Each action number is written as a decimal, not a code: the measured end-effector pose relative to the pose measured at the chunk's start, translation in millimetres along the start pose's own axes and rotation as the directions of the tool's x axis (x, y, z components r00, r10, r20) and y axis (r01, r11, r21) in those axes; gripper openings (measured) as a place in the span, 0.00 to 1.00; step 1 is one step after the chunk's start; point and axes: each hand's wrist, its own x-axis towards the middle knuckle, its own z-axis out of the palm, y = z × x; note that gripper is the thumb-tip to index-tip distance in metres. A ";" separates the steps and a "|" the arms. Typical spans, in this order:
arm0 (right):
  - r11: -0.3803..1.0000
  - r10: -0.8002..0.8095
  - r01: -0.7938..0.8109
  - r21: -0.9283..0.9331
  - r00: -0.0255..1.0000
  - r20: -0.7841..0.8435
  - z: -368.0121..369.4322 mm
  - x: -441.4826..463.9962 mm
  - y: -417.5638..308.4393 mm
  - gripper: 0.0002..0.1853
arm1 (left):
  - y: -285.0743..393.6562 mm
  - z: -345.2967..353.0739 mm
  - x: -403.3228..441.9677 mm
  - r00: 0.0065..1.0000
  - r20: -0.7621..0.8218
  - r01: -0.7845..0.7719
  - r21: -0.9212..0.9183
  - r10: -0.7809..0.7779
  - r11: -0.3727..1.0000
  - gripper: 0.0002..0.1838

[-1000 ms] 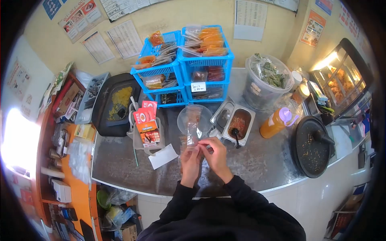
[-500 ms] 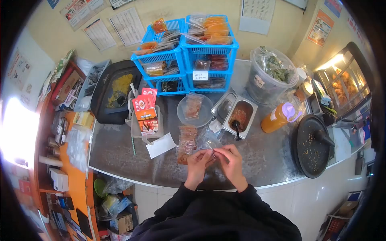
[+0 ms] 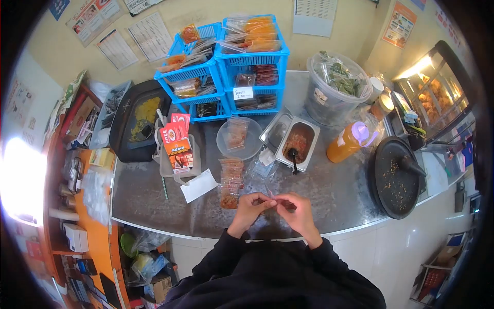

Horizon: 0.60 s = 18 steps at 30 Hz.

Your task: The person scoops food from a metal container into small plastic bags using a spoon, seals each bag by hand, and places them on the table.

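Observation:
My left hand (image 3: 250, 211) and my right hand (image 3: 296, 210) meet at the fingertips near the counter's front edge, pinching a small clear plastic bag (image 3: 269, 190) between them. Just left of them, a column of filled sachets (image 3: 231, 177) lies on the counter. Beyond it a clear round lid or plate (image 3: 223, 140) bears one filled sachet (image 3: 237, 135). More clear plastic bags (image 3: 259, 169) lie flat ahead of my hands. A steel container of red-brown sauce (image 3: 297, 143) with a black spoon stands to the right of the plate.
Blue baskets (image 3: 252, 59) of sachets stand at the back. At the left are a black tray (image 3: 135, 150) and a card holder (image 3: 193, 167). A tub of leaves (image 3: 321, 105), an orange bottle (image 3: 342, 147) and a stone mortar (image 3: 393, 198) stand right.
The filled sachet has gone from my hands and lies on the round plate. My hands have moved right and toward the front edge, and now pinch a clear bag.

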 end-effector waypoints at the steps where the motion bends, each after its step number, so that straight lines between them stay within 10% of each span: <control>1: 1.000 0.008 -0.008 -0.002 1.000 -0.012 -1.2 -0.8 1.1 0.10 | 3.0 1.5 0.4 1.000 0.015 -0.016 0.023 0.015 1.000 0.09; 7: 0.970 -0.133 0.075 -0.230 0.960 -0.247 12.6 1.5 -0.6 0.06 | 14.0 30.7 -1.0 0.859 0.005 -0.407 0.612 0.512 0.678 0.05; 18: 0.991 -0.090 0.044 -0.127 0.918 -0.385 11.7 15.9 3.8 0.08 | 28.4 26.1 -1.8 0.801 0.029 -0.376 0.801 0.598 0.465 0.16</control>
